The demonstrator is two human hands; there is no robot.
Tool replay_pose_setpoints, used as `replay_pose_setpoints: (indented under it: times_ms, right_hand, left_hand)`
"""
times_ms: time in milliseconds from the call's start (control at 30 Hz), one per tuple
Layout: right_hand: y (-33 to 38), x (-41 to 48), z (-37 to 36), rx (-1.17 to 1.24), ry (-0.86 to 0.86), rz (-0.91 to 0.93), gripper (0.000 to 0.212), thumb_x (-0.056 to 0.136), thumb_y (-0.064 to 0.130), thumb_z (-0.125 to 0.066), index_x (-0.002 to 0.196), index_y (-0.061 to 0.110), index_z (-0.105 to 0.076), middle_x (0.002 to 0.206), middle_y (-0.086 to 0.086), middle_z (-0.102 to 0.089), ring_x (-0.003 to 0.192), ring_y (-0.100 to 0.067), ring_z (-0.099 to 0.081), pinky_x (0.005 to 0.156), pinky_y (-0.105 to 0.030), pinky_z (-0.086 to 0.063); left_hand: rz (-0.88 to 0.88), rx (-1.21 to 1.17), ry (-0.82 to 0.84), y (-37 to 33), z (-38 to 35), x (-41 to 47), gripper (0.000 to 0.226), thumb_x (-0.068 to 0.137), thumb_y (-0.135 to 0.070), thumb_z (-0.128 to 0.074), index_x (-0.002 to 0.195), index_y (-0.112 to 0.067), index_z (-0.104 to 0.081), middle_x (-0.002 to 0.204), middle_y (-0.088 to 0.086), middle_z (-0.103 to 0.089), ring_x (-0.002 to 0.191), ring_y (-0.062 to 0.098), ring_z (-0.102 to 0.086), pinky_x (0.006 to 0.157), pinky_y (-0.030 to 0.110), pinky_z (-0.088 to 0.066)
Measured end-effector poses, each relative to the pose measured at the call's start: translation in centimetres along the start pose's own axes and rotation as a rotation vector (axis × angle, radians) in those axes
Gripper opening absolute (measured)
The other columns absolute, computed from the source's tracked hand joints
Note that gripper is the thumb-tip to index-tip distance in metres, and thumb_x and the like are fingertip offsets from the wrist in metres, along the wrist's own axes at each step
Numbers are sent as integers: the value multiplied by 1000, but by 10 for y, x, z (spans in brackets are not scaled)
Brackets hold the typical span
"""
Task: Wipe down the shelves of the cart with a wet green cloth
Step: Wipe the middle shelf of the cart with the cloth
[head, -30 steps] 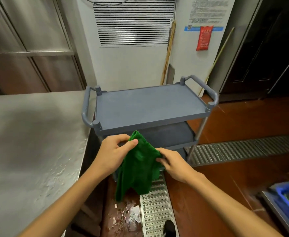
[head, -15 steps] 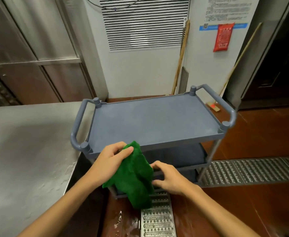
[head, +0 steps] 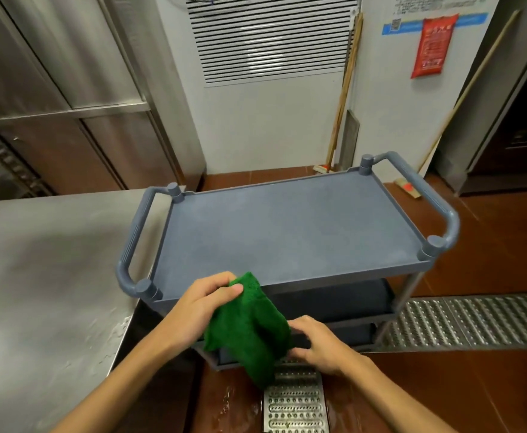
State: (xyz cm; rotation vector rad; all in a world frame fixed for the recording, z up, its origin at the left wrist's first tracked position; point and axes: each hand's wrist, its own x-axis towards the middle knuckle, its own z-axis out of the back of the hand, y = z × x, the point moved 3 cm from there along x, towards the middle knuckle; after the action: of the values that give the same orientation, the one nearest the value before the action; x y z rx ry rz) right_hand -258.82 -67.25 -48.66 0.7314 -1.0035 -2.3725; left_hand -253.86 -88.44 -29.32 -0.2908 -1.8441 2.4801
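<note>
In the lower centre of the frame the left hand [head: 199,310] is pinching the top corner of the green cloth [head: 249,329], its grip closed on the fabric right at the near rim of the cart [head: 287,232]. The right hand [head: 321,345] is curling its grip into the cloth's right edge, lower down in front of the under shelves. A steel surface [head: 47,276] is crowding the cart's left handle [head: 131,245]. Red floor [head: 499,251] is showing to the right, with a drain grate [head: 474,320] running across it. Broom sticks [head: 345,89] are leaning on the wall behind.
</note>
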Motion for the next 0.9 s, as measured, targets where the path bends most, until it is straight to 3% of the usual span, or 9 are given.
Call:
replay_pose_setpoints:
  times_ms: [67,167,233,333,500,600,700,833,900]
  right_hand:
    - [-4,9,2,-63,-28,-14,33,88,27,-66,120,30,-60,130,9,-49,122,-10,-50,106,-33,-42]
    - [-13,15,9,-83,-31,-84,24,88,23,-58,113,25,-58,137,6,-50,126,-13,-50,106,-32,-41]
    - [-22,14,20,-36,-53,-149,20,92,26,-55,112,27,-55,123,4,-60,112,-13,-58,97,-35,-47]
    - [-38,11,39,-12,-99,-235,10,98,28,-50,108,26,-48,100,-1,-65,90,-16,-61,80,-36,-47]
    - [-51,6,62,10,-239,-287,15,102,32,-47,111,20,-49,104,-3,-67,96,-19,-62,83,-36,-46]
    - [-52,7,72,25,-333,-312,22,101,36,-49,109,17,-58,106,-2,-69,101,-19,-63,84,-34,-48]
    - [-50,9,76,16,-397,-332,24,98,40,-54,99,18,-64,96,2,-69,95,-17,-65,72,-27,-42]
    - [-50,6,73,16,-373,-356,28,87,52,-66,94,24,-64,89,6,-70,80,-4,-64,62,-16,-42]
    - [-51,4,70,0,-297,-381,25,80,45,-71,97,29,-62,93,9,-68,83,-4,-64,67,-20,-48]
  left_hand:
    - [-9,28,24,1,2,11,32,95,-25,-59,85,5,-59,77,11,-57,73,21,-57,62,24,-47]
    - [-37,72,25,6,9,27,29,98,-20,-57,86,6,-59,76,19,-56,75,22,-55,73,35,-43]
    - [-41,102,7,11,15,37,40,96,-31,-59,87,8,-57,78,28,-52,75,23,-51,73,38,-40]
    - [-34,166,-33,29,25,54,43,90,-40,-57,80,2,-55,70,13,-45,68,19,-44,67,37,-36]
    - [46,170,-145,78,42,80,35,100,-24,-57,82,6,-58,73,6,-51,71,20,-48,72,47,-42]
    - [93,119,-219,104,47,91,33,100,-17,-55,74,3,-53,69,1,-48,71,17,-47,67,30,-38]
    - [123,94,-196,123,44,98,32,101,-15,-54,70,-9,-53,63,-6,-46,66,8,-47,63,22,-36]
    - [192,68,-123,155,39,106,31,101,-16,-53,78,3,-56,70,2,-50,73,15,-48,70,31,-36]
    - [226,50,-129,171,37,107,31,101,-16,-52,74,-2,-58,67,-3,-54,72,13,-50,67,24,-37]
